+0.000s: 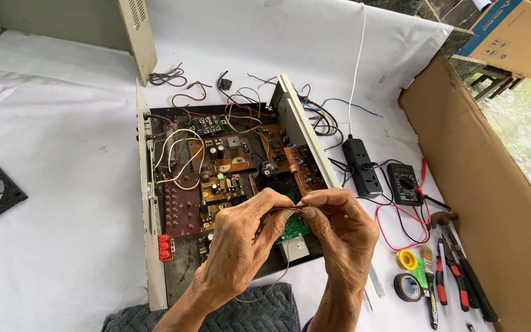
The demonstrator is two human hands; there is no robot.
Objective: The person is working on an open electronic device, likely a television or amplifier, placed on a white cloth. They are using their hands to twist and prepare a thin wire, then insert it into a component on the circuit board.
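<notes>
Wire (290,209) — between both hands (mid-chassis)

We found a makeshift repair bench: white sheet (62,141), opened amplifier chassis (155,246), multimeter (404,183), pliers (459,276), tape rolls (407,286).

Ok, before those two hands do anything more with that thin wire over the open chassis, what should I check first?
1. Wire gripped by both hands: ok; left hand and right hand pinch the thin wire between fingertips.
2. Wire's loose end: cannot tell; it trails down toward the grey cloth.
3. Power off: cannot tell; the black power strip has a plug in it.
4. Multimeter in reach: ok, right of the chassis.
5. Pliers and tape rolls at hand: ok.
</notes>
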